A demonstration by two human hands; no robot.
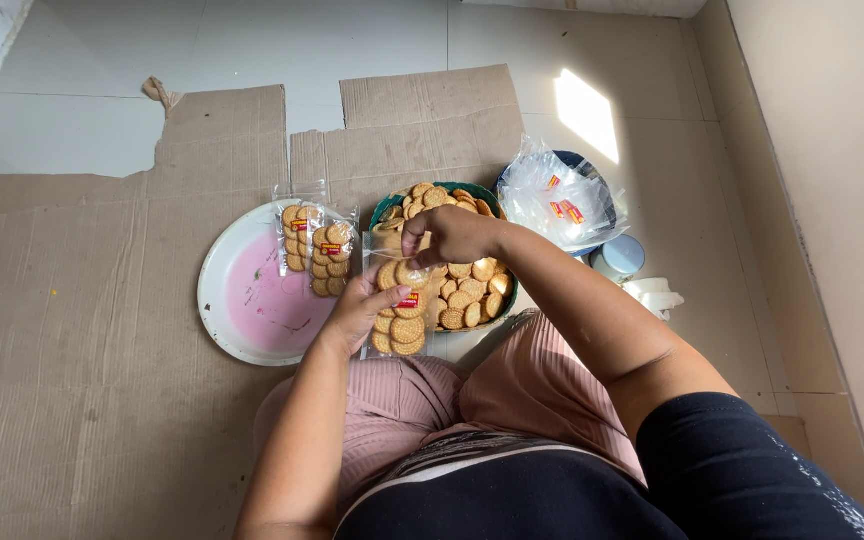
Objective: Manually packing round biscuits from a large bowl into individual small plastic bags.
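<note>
Flattened cardboard (102, 300) is lying over the tiled floor (282, 50) on the left, torn edges showing up top. Next along, a round white plate w/ pink centre (252, 300) is sitting on the cardboard; two filled clear packets of round biscuits (317, 245) are resting on its upper right edge, side by side, each w/ a small red-yellow label.

Just right of the plate, the left hand (357, 312) is gripping a clear plastic bag (399, 305) from its left side, fingers curled round the edge, thumb pressing on the front. The bag is standing roughly upright in front of the person's knees, partly filled w/ stacked biscuits, overlapping the near-left rim of the bowl. The right hand (447, 235) is hovering right over the bag's mouth, fingers bunched together & pointing down, pinching what looks like a biscuit at the bag opening; can't tell exactly how many.

Behind both hands, a green bowl (507, 300) is holding a heap of loose round biscuits (467, 285). Further right, a pile of empty clear bags (557, 200) is sitting on a dark round dish, touching the bowl's upper right. Near it, a small pale blue lid-like item (620, 256) and something white (657, 297) are lying on the floor. A sunlit patch is falling on the tiles above.
</note>
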